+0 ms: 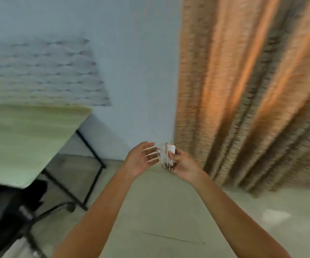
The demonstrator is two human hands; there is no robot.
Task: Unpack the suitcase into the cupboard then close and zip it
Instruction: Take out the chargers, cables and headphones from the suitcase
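My right hand (183, 164) grips a small white bundle (166, 155), which looks like a white block with pale cord wound round it; motion blur hides the detail. My left hand (141, 159) is held just to its left, palm turned toward the bundle and fingers straight, a small gap from it. Both arms reach forward over the floor. Neither a suitcase nor a cupboard is in view.
An orange-brown curtain (252, 90) hangs on the right down to the pale floor (169, 211). A light wooden table (20, 138) with black legs stands at the left against the wall, with a black office chair (11, 211) in front of it.
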